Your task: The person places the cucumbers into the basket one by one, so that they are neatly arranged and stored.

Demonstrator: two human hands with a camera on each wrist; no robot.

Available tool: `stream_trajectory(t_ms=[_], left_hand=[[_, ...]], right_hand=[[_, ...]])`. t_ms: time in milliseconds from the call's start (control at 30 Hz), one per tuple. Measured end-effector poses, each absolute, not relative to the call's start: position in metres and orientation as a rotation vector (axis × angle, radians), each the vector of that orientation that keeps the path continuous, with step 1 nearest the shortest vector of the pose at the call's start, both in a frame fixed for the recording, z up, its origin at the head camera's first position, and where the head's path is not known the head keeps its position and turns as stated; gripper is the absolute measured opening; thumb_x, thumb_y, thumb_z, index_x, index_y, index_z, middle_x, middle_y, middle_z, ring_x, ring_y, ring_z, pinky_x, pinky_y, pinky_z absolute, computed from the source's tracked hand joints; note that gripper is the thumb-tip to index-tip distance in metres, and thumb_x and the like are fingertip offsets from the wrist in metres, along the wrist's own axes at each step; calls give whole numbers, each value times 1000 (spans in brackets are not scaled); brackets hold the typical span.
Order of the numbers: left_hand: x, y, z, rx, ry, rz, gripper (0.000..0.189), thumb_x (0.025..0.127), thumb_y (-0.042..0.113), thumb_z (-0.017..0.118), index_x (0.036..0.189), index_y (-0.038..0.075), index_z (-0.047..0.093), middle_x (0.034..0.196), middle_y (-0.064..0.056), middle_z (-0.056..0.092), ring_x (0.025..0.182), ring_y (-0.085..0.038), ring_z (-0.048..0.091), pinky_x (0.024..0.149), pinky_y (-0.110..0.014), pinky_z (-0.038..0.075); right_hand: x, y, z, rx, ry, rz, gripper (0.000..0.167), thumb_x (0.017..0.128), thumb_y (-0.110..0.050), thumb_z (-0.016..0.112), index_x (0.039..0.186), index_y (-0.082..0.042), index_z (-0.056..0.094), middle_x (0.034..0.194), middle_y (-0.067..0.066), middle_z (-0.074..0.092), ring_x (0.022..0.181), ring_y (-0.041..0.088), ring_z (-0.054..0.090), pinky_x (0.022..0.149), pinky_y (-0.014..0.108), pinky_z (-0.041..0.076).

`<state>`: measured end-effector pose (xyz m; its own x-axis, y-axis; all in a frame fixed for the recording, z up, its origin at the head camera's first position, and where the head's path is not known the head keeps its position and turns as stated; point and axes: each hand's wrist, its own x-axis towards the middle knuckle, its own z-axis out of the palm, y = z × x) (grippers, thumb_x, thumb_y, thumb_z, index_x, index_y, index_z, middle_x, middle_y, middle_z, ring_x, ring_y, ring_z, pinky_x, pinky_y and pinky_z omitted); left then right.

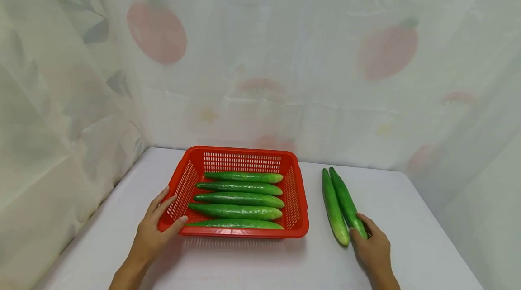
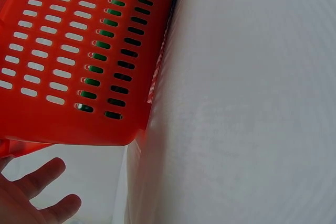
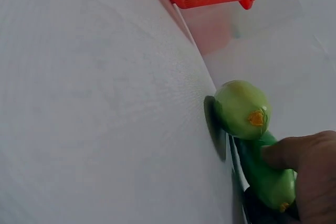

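A red plastic basket [image 1: 301, 199] holds several green cucumbers [image 1: 240, 198] lying side by side across it. My left hand [image 1: 152, 235] rests at the basket's front left corner, fingers spread along the side and thumb over the rim. In the left wrist view, its fingers [image 2: 39, 178] extend beside the slotted wall. Right of the basket, my right hand [image 1: 374, 244] grips the near, paler end of a cucumber [image 1: 345, 197], thumb on one side. Another cucumber [image 1: 334, 211] lies close along its left; its blunt end [image 3: 241, 109] shows in the right wrist view.
A white cloth covers the table [image 1: 228, 267]. Pale curtains [image 1: 260, 54] with printed fruit hang behind it and on the left side. The table's back edge runs just beyond the basket and the loose cucumbers.
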<state>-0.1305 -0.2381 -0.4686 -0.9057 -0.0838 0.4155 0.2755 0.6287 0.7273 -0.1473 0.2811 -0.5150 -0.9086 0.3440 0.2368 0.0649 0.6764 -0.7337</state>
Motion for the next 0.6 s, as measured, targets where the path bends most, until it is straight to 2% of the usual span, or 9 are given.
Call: stream_trajectory(t_ms=[133,233,367,600], left_hand=[[-130,-238,-468,-151,-2441,-1185,57,85,24,76,135,6,55,152,3,32,132,-7,31,92,-10,23],[-131,-238,-468,-152,-2437,-1188,57,84,24,76,134,6,55,152,3,33,132,-6,31,92,-9,23],[-131,-238,-468,-149,-2436,-1187,57,84,24,76,134,6,55,152,3,33,132,-6,31,92,-10,23],[-131,-238,-469,-146,-2437,-1179,57,84,25,76,134,5,55,152,3,33,131,-6,32,91,-8,24]], right_hand=[[-144,283,-512,-468,-2426,1212,42,93,-18,64,132,-4,58,122,20,62,101,29,58,72,19,43],[-143,286,-509,-550,-2330,1321,43,95,-24,62,132,-3,58,127,19,59,109,30,55,70,7,35],[-142,288,-505,-596,-2264,1373,43,95,-26,61,131,-2,59,130,18,57,114,30,52,73,5,33],[-142,289,-502,-625,-2218,1382,41,94,-23,63,130,-3,60,128,18,58,105,17,52,71,5,36]])
